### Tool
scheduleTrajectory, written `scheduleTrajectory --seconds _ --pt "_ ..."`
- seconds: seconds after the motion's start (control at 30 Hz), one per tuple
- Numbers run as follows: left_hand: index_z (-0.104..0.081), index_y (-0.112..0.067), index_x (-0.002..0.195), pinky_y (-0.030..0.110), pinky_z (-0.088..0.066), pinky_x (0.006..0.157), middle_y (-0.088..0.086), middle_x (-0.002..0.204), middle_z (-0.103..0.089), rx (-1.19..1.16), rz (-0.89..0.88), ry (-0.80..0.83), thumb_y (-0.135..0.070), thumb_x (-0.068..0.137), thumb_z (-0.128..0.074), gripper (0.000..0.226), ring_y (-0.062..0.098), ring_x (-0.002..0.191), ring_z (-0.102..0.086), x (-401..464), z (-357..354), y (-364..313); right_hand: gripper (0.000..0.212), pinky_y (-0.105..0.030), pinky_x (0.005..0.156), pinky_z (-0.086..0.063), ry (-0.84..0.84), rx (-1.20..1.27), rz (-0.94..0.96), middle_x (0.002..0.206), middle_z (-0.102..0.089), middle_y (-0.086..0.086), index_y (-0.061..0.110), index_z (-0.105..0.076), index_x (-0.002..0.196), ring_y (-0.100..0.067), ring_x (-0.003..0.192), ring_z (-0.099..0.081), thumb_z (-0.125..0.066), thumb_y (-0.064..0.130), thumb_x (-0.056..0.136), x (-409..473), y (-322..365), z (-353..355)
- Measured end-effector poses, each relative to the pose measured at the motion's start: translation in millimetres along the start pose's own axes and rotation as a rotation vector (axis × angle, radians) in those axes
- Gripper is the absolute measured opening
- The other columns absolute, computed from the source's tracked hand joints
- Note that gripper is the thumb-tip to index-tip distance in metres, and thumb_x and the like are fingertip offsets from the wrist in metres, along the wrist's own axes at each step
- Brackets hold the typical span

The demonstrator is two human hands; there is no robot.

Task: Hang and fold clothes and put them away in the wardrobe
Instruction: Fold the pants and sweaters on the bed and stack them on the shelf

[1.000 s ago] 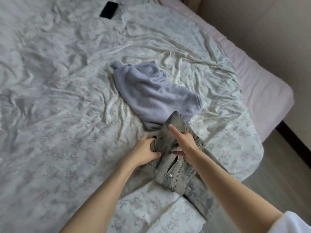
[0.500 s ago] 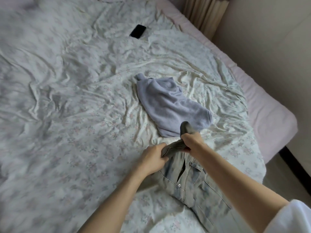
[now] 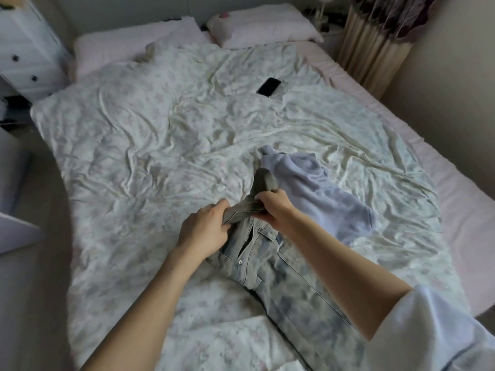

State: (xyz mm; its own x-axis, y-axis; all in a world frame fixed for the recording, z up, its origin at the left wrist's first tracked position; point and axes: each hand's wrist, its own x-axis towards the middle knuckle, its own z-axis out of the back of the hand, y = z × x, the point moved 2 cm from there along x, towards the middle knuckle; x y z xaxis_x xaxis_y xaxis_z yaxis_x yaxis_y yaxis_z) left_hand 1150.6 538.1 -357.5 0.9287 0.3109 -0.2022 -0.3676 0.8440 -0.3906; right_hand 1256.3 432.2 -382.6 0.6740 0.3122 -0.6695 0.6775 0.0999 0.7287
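Pale washed grey-blue jeans point(image 3: 270, 266) lie on the floral quilt point(image 3: 160, 145) and run toward the lower right. Their waistband is lifted off the bed. My left hand point(image 3: 206, 230) grips the waistband on its left side. My right hand point(image 3: 276, 210) grips it just to the right, and a bunched end of the waistband sticks up above that hand. A crumpled lilac sweatshirt point(image 3: 318, 194) lies on the quilt right behind my right hand, apart from it.
A black phone point(image 3: 269, 87) lies far up the bed. Two pillows point(image 3: 267, 25) sit at the head. A white drawer unit point(image 3: 26, 49) stands at the far left, a curtain point(image 3: 375, 44) at the far right. Floor runs along the bed's left side.
Both hands closed round the jeans' waistband and raised it off the bed. My view tilted up, so the whole bed and the pillows now show.
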Motion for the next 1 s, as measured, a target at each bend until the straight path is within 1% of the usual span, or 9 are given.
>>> scheduleTrajectory --seconds 0.17,0.3,0.47,0.6,0.73,0.8,0.87,0.93,1.0 --pt "-0.040 -0.023 0.121 0.034 -0.043 0.077 0.001 0.125 -0.051 0.019 -0.059 0.072 -0.026 0.090 -0.051 0.033 0.030 0.103 -0.057 -32.6 -48.3 -22.2 0.009 -0.031 0.050 -0.054 -0.048 0.094 -0.051 0.087 -0.055 -0.016 -0.001 -0.047 0.100 -0.024 0.072 -0.058 -0.046 -0.005 0.091 3.7 -45.9 45.5" --pt "-0.024 -0.028 0.141 0.032 -0.029 0.104 -0.006 0.149 -0.022 -0.026 -0.247 0.269 -0.031 0.086 -0.055 0.063 0.022 0.134 -0.031 -58.1 -101.8 -49.9 0.008 -0.033 0.058 -0.056 -0.170 0.145 -0.096 0.087 -0.060 -0.017 -0.003 -0.051 0.100 -0.026 0.074 -0.060 -0.049 0.001 0.093 -3.5 -92.7 117.6" --pt "0.013 -0.035 0.146 0.047 -0.010 0.115 -0.003 0.156 -0.010 0.074 -0.355 0.497 -0.052 0.083 -0.055 0.095 0.022 0.140 -0.015 -75.1 -158.0 -84.6 0.017 -0.032 0.064 -0.055 -0.373 -0.142 -0.094 0.092 -0.064 -0.013 0.003 -0.056 0.100 -0.023 0.079 -0.062 -0.054 0.018 0.093 -12.8 -132.8 188.6" --pt "-0.002 -0.033 0.149 0.054 -0.002 0.114 -0.008 0.157 0.001 0.111 -0.309 0.626 -0.048 0.087 -0.053 0.081 0.019 0.144 0.005 -80.7 -205.5 -89.8 0.019 -0.046 0.078 -0.055 -0.473 -0.321 -0.224 0.093 -0.063 -0.014 0.007 -0.056 0.095 -0.032 0.087 -0.063 -0.052 0.025 0.089 -12.5 -174.3 228.0" --pt "-0.028 -0.025 0.144 0.040 -0.010 0.117 -0.001 0.156 -0.012 0.032 -0.193 0.451 -0.037 0.093 -0.047 0.056 0.017 0.144 -0.003 -74.3 -232.9 -73.5 0.031 -0.035 0.072 -0.045 -0.535 -0.495 -0.332 0.110 -0.054 -0.016 0.006 -0.043 0.118 -0.032 0.093 -0.057 -0.041 0.012 0.087 -27.2 -199.1 245.8" --pt "-0.034 -0.022 0.143 0.039 -0.018 0.115 0.004 0.155 -0.019 -0.042 -0.141 0.294 -0.034 0.094 -0.047 0.052 0.021 0.143 -0.010 -68.5 -236.3 -65.2 0.053 -0.039 0.089 -0.043 -0.579 -0.639 -0.167 0.134 -0.042 -0.016 0.007 -0.029 0.139 -0.034 0.115 -0.048 -0.042 0.009 0.088 -30.7 -197.2 243.8" --pt "-0.027 -0.024 0.146 0.043 -0.017 0.113 0.004 0.157 -0.011 -0.033 -0.089 0.233 -0.038 0.094 -0.046 0.058 0.023 0.144 -0.005 -62.0 -239.3 -59.0 0.060 -0.045 0.109 -0.024 -0.578 -0.919 0.147 0.149 -0.027 -0.013 0.011 -0.021 0.146 -0.031 0.135 -0.028 -0.043 0.013 0.090 -31.0 -184.8 229.8" --pt "-0.017 -0.028 0.149 0.050 -0.009 0.113 0.005 0.158 -0.003 0.057 -0.049 0.223 -0.045 0.093 -0.045 0.065 0.025 0.145 0.003 -55.3 -245.9 -54.5 0.063 -0.053 0.113 -0.006 -0.398 -1.270 0.341 0.156 -0.009 -0.007 0.021 -0.011 0.149 -0.026 0.144 -0.006 -0.040 0.024 0.094 -22.8 -180.4 213.0" --pt "-0.005 -0.030 0.150 0.056 0.002 0.111 0.006 0.158 0.004 0.149 -0.002 0.248 -0.054 0.090 -0.045 0.076 0.027 0.145 0.007 -48.5 -254.8 -44.0 0.064 -0.061 0.110 0.002 -0.166 -1.505 0.285 0.158 0.009 -0.001 0.033 0.001 0.148 -0.026 0.144 0.013 -0.036 0.037 0.096 -9.4 -194.2 206.6"
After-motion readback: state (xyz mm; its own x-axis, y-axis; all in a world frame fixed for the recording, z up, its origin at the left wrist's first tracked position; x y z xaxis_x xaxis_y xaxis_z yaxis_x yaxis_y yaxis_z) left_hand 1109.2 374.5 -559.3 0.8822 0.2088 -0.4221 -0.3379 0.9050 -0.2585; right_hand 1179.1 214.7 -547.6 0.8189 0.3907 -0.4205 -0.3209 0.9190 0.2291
